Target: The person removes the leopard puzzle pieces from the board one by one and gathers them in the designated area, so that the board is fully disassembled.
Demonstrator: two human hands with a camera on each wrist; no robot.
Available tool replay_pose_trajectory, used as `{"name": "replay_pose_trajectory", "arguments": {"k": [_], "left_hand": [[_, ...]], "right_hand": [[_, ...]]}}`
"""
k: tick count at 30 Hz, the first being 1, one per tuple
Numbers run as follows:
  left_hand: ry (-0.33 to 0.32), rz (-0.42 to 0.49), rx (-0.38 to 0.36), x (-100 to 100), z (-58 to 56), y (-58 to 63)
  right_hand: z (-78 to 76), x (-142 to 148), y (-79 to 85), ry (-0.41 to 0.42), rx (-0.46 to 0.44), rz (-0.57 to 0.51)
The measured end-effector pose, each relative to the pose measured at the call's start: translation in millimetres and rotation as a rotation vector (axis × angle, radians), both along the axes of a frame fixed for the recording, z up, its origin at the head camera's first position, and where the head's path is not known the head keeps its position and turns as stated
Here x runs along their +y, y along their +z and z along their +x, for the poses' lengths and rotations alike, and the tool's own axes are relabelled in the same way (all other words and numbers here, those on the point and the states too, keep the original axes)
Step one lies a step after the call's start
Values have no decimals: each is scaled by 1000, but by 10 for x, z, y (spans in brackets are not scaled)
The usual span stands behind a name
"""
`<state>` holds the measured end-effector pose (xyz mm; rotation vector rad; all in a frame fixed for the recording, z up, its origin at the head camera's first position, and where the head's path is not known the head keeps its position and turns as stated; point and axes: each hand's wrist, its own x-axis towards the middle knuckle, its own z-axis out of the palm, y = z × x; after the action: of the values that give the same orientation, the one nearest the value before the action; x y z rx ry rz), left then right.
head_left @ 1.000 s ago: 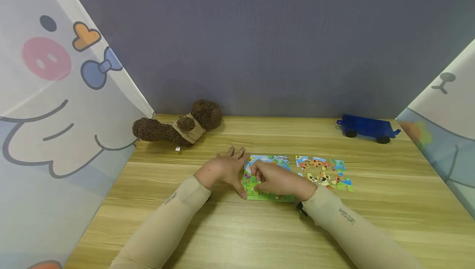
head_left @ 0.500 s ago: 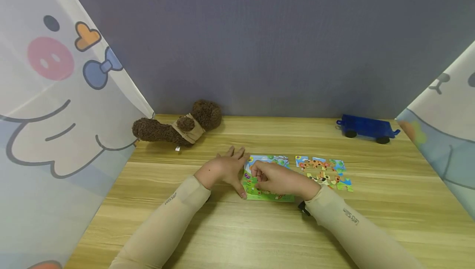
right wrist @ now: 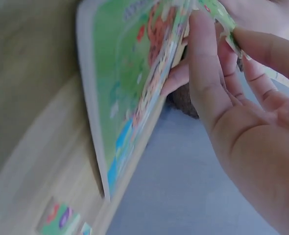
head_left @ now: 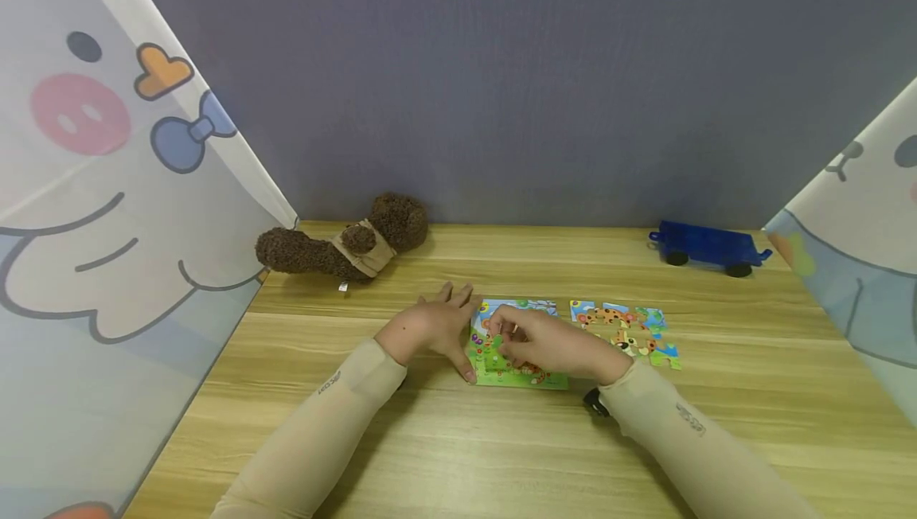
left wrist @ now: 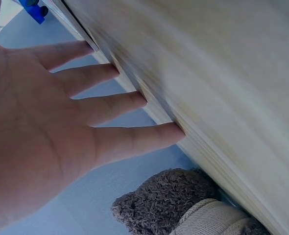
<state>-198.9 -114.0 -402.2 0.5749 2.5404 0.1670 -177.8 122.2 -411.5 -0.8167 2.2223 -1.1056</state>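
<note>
Just below the centre of the head view, a puzzle board point(head_left: 490, 380) lay flat on the wooden counter point(head_left: 430, 455). At its left edge the left hand point(head_left: 438, 326) was spread, gripping nothing, its fingers straight and its thumb beside the board's lower left corner. Over the board, the right hand point(head_left: 544, 341) pinched a green puzzle piece point(right wrist: 225, 20) between thumb and forefinger, seen at the upper right of the right wrist view. Whether that piece touched the board was hard to tell, since the fingers covered much of it. Right of centre in the head view, loose pieces point(head_left: 616, 315) lay in a cluster, bearing spotted animal pictures. Left of centre, a brown teddy bear point(head_left: 398, 222) lay on its side near the grey wall point(head_left: 501, 105). Toward the right, a blue toy cart point(head_left: 709, 247) stood near the counter's far edge.
</note>
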Motion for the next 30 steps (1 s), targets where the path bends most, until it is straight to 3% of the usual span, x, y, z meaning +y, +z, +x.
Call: {"name": "replay_pose_trajectory", "arguments": {"k": [5,15,24,30], "left_hand": [[1,0,6,-4,0,-8],[-8,-3,1,-3,0,-18],[-5,-4,-3,2,11,-11],[-10,-4,1,11,20,-18]], "right_hand": [[-21,102,58,-36,76,-25],[-39,417,218,-109,139,-47],[6,764,346,-205,145,-13],[40,1005,345,-203,133,-16]]}}
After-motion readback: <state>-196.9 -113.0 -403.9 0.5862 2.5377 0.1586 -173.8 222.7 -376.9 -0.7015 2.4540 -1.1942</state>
